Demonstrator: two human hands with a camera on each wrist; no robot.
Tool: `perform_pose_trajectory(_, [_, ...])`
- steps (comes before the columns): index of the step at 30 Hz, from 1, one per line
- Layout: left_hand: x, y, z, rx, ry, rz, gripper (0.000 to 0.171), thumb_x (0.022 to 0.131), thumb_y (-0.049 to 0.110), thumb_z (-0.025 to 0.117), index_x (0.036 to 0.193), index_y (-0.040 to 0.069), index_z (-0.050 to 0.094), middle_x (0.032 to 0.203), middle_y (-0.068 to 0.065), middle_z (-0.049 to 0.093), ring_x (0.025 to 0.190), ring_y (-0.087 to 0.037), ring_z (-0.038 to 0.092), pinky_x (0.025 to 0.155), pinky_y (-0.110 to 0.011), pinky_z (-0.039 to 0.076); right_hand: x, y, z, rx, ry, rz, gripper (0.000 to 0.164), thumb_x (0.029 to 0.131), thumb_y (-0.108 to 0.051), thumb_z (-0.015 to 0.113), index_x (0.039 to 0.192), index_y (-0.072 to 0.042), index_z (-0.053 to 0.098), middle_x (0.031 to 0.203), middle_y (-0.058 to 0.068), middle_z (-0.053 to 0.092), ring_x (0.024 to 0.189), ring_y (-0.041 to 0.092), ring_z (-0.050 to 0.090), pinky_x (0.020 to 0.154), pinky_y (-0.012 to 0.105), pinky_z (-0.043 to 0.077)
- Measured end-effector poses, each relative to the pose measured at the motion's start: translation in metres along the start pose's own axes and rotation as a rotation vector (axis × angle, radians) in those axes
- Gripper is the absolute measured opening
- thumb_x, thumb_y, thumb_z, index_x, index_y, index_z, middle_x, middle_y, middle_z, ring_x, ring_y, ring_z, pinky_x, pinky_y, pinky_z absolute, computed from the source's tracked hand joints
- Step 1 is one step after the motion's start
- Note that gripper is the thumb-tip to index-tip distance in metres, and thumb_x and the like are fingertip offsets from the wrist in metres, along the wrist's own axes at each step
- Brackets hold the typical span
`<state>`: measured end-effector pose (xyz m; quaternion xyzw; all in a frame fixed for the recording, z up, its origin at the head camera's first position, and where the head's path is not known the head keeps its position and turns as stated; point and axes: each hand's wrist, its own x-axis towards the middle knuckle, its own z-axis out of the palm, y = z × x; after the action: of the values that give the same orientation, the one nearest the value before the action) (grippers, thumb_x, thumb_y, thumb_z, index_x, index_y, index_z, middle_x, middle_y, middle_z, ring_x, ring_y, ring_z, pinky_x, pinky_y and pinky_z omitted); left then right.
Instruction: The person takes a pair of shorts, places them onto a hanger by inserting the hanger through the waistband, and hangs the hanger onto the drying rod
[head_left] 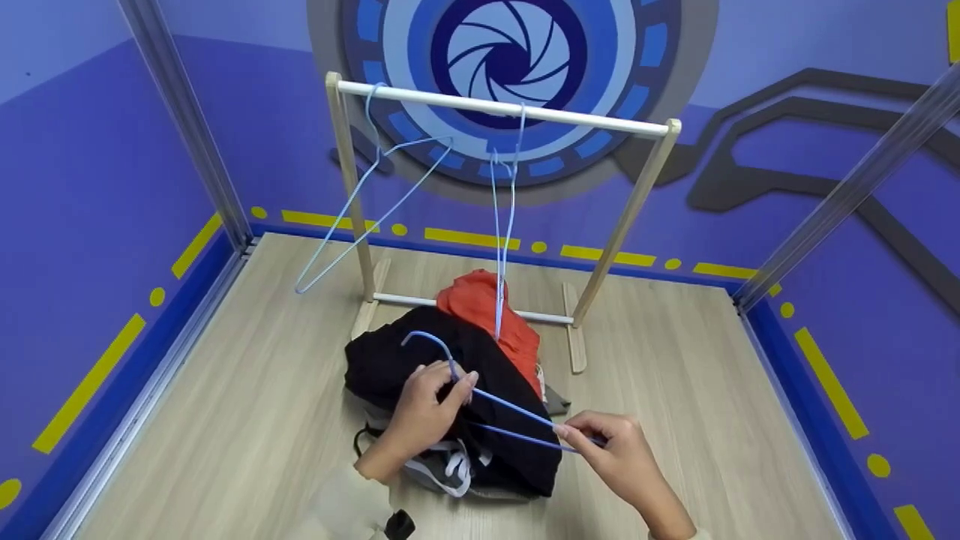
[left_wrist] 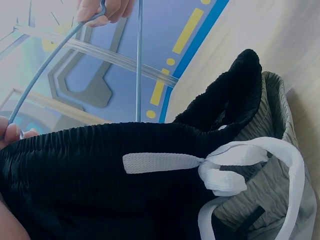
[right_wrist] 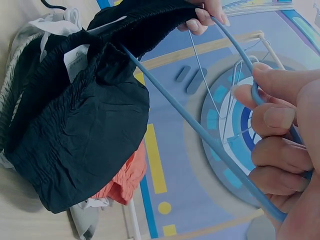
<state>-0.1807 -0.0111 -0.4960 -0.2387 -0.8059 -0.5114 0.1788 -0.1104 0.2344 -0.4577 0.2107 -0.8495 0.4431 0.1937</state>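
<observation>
My left hand (head_left: 427, 405) pinches a blue wire clothes hanger (head_left: 517, 409) just below its hook. In the right wrist view, the left fingertips (right_wrist: 200, 20) also meet the edge of the black shorts (right_wrist: 95, 125). My right hand (head_left: 619, 454) grips the hanger's other end, its fingers curled round the wire in the right wrist view. The lower wire runs into the shorts' gathered waistband opening. A white drawstring (left_wrist: 240, 152) hangs loosely in front of the shorts in the left wrist view. Part of the hanger is hidden by the cloth.
Under and behind the shorts lie a red-orange garment (head_left: 480, 300) and a grey garment (left_wrist: 280, 110) on the wooden surface (head_left: 675, 360). Behind them stands a small clothes rack (head_left: 600, 120), with two wire hangers (head_left: 337, 217) on its rail. Blue walls with metal posts enclose the space.
</observation>
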Motion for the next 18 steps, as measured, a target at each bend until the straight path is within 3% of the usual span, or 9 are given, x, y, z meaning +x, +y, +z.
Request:
perform_pose_trajectory(7, [0.002,-0.002,-0.001,-0.015,-0.001,0.008,0.03,0.091,0.031,0.054,0.063,0.021,0.051,0.063,0.012,0.049,0.069,-0.002,0.048,0.088,-0.053,0.036,-0.004,0.006,-0.005,0.019,-0.015,0.039,0.012,0.075,-0.001,0.071,0.071,-0.012,0.066,0.056,-0.006,0.054,0.05,-0.004,0.038,0.043,0.011,0.032])
perform_pose_trajectory(14, [0.005,-0.007,-0.005,-0.057,0.015,0.041,0.029,0.092,0.027,0.055,0.063,0.021,0.052,0.062,0.015,0.049,0.065,0.0,0.048,0.07,-0.027,0.037,-0.007,0.013,-0.011,0.029,0.041,-0.022,0.02,0.069,0.004,0.074,0.081,-0.01,0.067,0.07,-0.001,0.061,0.062,0.009,0.051,0.053,0.019,0.041])
perform_pose_trajectory(18, [0.007,-0.008,-0.007,-0.108,0.028,0.073,0.028,0.092,0.021,0.055,0.064,0.018,0.054,0.062,0.014,0.05,0.063,-0.001,0.05,0.065,-0.021,0.038,-0.009,0.018,-0.014,0.052,0.053,0.013,0.026,0.068,0.003,0.075,0.089,-0.01,0.067,0.076,0.001,0.062,0.067,0.015,0.055,0.056,0.021,0.044])
